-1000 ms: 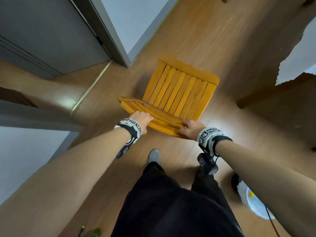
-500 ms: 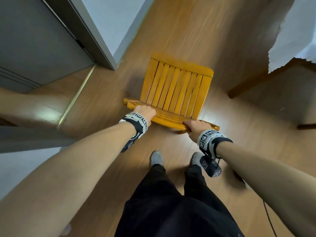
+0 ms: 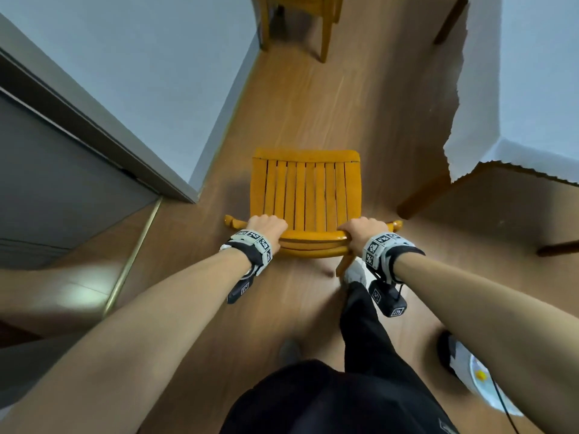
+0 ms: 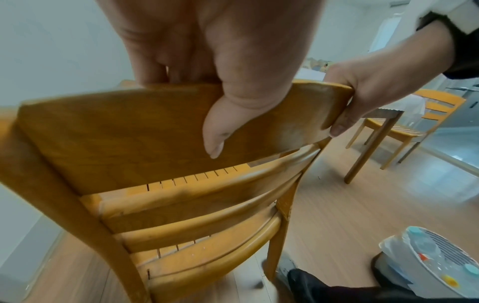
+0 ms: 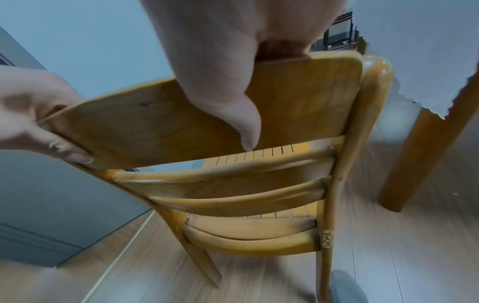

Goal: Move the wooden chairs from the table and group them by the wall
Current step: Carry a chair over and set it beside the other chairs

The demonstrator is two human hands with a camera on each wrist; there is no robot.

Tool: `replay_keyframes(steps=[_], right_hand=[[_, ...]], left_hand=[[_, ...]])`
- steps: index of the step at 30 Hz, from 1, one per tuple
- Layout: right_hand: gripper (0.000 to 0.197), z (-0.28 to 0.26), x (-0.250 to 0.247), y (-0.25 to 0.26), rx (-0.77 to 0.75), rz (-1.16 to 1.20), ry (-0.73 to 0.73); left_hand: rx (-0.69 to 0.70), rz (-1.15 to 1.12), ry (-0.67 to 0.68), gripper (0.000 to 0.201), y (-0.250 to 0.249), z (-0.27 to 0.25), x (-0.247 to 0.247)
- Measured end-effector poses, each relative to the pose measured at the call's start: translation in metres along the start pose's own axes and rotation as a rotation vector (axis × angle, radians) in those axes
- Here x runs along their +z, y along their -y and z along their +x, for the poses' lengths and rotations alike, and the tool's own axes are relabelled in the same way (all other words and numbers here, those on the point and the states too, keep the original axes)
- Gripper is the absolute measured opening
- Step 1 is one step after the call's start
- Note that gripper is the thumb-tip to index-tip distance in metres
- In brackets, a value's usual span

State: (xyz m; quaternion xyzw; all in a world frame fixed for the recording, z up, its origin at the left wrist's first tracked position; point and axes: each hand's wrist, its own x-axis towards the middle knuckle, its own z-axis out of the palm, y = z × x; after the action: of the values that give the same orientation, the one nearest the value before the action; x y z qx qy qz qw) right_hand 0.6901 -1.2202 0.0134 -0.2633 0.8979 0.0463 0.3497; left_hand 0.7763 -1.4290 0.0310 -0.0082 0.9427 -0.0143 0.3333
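A yellow wooden chair (image 3: 305,189) with a slatted seat stands in front of me on the wood floor. My left hand (image 3: 266,228) grips the left part of its top back rail (image 4: 155,127), thumb on the rear face. My right hand (image 3: 365,230) grips the right part of the same rail (image 5: 298,98). A second wooden chair (image 3: 300,14) stands by the wall at the top of the head view. A third chair (image 4: 414,121) shows beyond the table in the left wrist view.
A pale wall (image 3: 156,73) and a grey door (image 3: 62,183) run along the left. The table with a white cloth (image 3: 517,89) and its wooden leg (image 3: 423,195) stand on the right. A white appliance (image 3: 482,383) sits on the floor at the lower right.
The chair has swung round from an angle to square ahead of me. The view has turned along the wall, bringing the second chair and more of the table into sight. Both hands keep their grip.
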Motion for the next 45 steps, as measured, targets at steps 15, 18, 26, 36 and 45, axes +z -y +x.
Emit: replay_keyframes(steps=[15, 18, 26, 36, 45], right_hand=[[0.030, 0.203, -0.197, -0.119, -0.255, -0.165, 0.027], [0.028, 0.244, -0.240, -0.134, -0.272, -0.210, 0.037], [0.031, 0.379, -0.345, -0.153, -0.342, -0.266, 0.023], [0.028, 0.550, -0.507, -0.160, -0.401, -0.394, 0.021], [0.023, 0.698, -0.638, -0.173, -0.585, -0.536, -0.010]], left_hand=[[-0.233, -0.162, 0.052, 0.032, 0.009, 0.184, -0.165], [-0.239, -0.180, 0.055, 0.037, 0.021, 0.225, -0.194], [-0.240, -0.220, 0.059, 0.027, 0.075, 0.343, -0.270], [-0.265, -0.276, 0.046, 0.025, 0.161, 0.486, -0.394], [-0.385, -0.332, 0.040, 0.027, 0.214, 0.615, -0.487]])
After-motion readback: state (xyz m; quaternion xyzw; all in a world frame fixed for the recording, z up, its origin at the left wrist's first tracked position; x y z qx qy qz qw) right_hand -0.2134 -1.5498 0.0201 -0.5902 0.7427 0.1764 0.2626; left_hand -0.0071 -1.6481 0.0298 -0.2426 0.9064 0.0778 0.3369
